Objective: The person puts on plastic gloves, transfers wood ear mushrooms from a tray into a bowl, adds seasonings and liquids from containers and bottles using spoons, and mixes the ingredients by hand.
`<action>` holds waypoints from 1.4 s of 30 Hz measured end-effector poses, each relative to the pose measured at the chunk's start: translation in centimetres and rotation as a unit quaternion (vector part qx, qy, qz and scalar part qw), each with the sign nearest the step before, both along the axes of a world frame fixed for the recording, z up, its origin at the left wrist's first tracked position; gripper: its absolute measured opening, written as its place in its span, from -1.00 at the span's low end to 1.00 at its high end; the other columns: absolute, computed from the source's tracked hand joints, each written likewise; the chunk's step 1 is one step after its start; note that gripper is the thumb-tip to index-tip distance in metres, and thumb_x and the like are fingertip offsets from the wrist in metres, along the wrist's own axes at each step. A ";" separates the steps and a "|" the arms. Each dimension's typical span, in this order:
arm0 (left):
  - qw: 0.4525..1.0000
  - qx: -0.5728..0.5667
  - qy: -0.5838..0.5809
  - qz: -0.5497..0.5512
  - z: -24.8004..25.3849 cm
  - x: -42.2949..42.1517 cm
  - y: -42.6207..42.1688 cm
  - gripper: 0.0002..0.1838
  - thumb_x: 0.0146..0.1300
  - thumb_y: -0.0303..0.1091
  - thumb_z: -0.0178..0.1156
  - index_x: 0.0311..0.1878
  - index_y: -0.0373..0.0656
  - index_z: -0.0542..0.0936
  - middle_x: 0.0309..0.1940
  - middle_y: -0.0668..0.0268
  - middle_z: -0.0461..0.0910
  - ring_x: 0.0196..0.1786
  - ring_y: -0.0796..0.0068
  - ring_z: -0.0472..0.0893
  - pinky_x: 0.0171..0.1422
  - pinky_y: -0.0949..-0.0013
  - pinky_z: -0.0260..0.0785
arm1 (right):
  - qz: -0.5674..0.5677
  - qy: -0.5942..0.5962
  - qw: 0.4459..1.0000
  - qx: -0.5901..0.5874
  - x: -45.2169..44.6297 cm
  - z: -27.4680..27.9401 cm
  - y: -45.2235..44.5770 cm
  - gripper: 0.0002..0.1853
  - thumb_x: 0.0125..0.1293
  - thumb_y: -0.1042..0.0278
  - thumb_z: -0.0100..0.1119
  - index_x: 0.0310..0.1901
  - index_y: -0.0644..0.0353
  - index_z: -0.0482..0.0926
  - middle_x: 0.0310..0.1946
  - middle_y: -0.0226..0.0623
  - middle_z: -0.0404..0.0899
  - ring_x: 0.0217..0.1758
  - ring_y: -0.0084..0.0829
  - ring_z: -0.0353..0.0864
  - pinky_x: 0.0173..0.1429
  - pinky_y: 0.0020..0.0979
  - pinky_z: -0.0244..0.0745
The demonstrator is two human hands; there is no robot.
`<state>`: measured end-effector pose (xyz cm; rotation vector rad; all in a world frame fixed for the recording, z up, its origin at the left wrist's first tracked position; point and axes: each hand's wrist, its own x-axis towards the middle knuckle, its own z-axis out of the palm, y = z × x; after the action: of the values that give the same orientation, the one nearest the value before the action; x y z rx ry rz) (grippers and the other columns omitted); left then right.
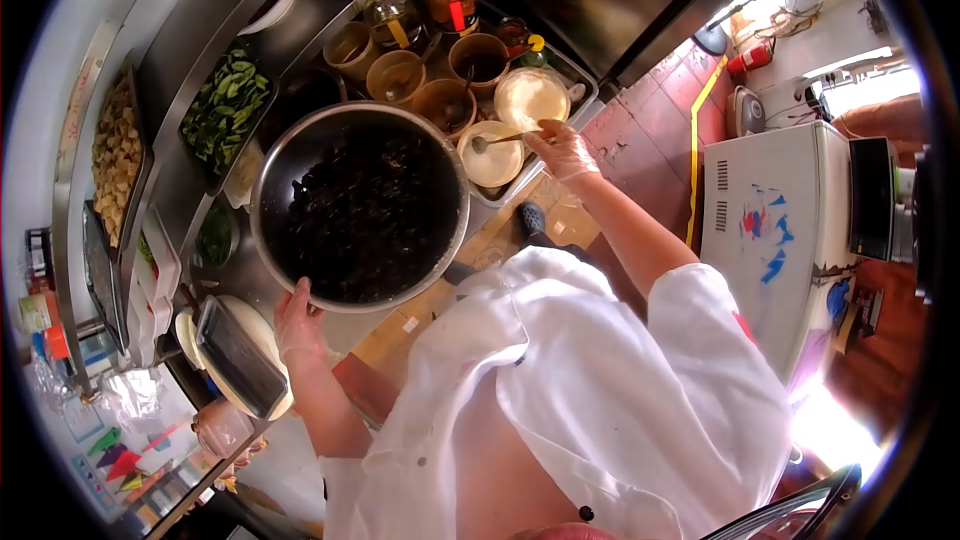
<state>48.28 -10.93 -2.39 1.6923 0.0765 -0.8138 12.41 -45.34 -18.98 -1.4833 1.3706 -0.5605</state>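
You're looking down through the head view. Your left hand (300, 325) touches the lower rim of a large metal bowl (273, 205); you cannot tell how tightly its fingers close there. The bowl sits over the steel counter (225, 282), filled with dark, wrinkled food (375, 210). Your right hand (560, 152) is narrowed around the handle of a metal spoon (480, 144), whose head is over the near white-filled tub (490, 184); you can't tell if it touches the contents.

Just beyond, you have a second pale-filled tub (567, 100) in the same metal tray (530, 175), alongside brown tubs (445, 107) of sauces. At the tray's far end stand a red-capped bottle (450, 0) with a red label and a yellow-capped bottle (393, 20) with a yellow one; any print is too small to read.

On your left, one dark pan (258, 120) holds chopped green vegetables (222, 105), and another (146, 140) holds tan cubes (118, 160).
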 end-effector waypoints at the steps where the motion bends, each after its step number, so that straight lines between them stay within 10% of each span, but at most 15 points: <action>1: 1.000 0.002 0.002 0.007 0.1 -0.1 0.0 -0.48 0.29 -0.39 0.37 0.25 -0.28 0.40 0.08 0.20 0.56 0.14 0.32 0.54 0.25 0.09 0.39 | -0.013 -0.026 1.000 0.010 1.0 2.0 0.6 -0.44 0.30 0.05 0.36 0.18 0.30 0.57 -0.12 -0.17 0.71 -0.09 -0.38 0.68 0.04 -0.40 0.57; 10: 1.000 -0.003 0.009 0.002 -0.3 0.4 0.1 -0.58 0.27 -0.37 0.38 0.14 -0.19 0.48 0.02 0.31 0.59 0.10 0.37 0.55 0.21 0.12 0.40 | -0.154 0.024 0.988 -0.003 2.2 1.4 -0.6 -0.51 0.33 0.13 0.36 0.16 0.30 0.57 -0.25 -0.24 0.69 -0.23 -0.47 0.64 -0.10 -0.41 0.56; 17: 1.000 -0.002 -0.001 0.004 -0.7 0.5 0.3 -0.56 0.28 -0.35 0.38 0.17 -0.18 0.47 0.01 0.33 0.62 0.08 0.43 0.57 0.17 0.21 0.40 | 0.016 -0.071 0.997 0.018 4.1 0.5 -0.2 -0.64 0.37 0.19 0.28 0.04 0.29 0.64 -0.14 -0.17 0.74 -0.07 -0.46 0.69 0.02 -0.38 0.56; 22: 1.000 -0.002 0.004 0.002 -0.4 0.4 0.1 -0.52 0.27 -0.35 0.39 0.19 -0.21 0.44 0.01 0.32 0.62 0.10 0.41 0.56 0.18 0.20 0.39 | 0.249 -0.010 0.942 -0.225 4.6 1.4 -0.2 -0.66 0.44 0.15 0.05 -0.07 0.27 0.65 -0.19 0.04 0.67 -0.09 0.11 0.62 0.03 -0.08 0.53; 28: 1.000 -0.016 0.001 0.010 -0.7 0.5 0.3 -0.48 0.26 -0.37 0.39 0.22 -0.27 0.40 0.08 0.25 0.59 0.13 0.38 0.55 0.23 0.15 0.38 | 0.139 -0.075 0.987 0.033 2.8 2.1 -0.5 -0.65 0.51 0.10 0.05 0.00 0.25 0.61 -0.30 -0.08 0.69 -0.26 -0.16 0.69 -0.07 -0.21 0.56; 42: 1.000 -0.024 0.007 0.013 -0.7 0.5 0.2 -0.57 0.25 -0.40 0.40 0.12 -0.24 0.47 0.00 0.24 0.60 0.07 0.37 0.59 0.22 0.14 0.43 | 0.192 0.070 0.962 -0.179 1.6 0.9 -0.7 -0.71 0.45 0.20 0.05 -0.03 0.22 0.61 -0.14 0.02 0.67 -0.04 0.03 0.65 0.05 -0.13 0.54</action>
<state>48.80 -10.75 -3.07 1.6373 0.0874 -0.8021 14.01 -46.04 -18.07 -2.0588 1.0777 -0.4747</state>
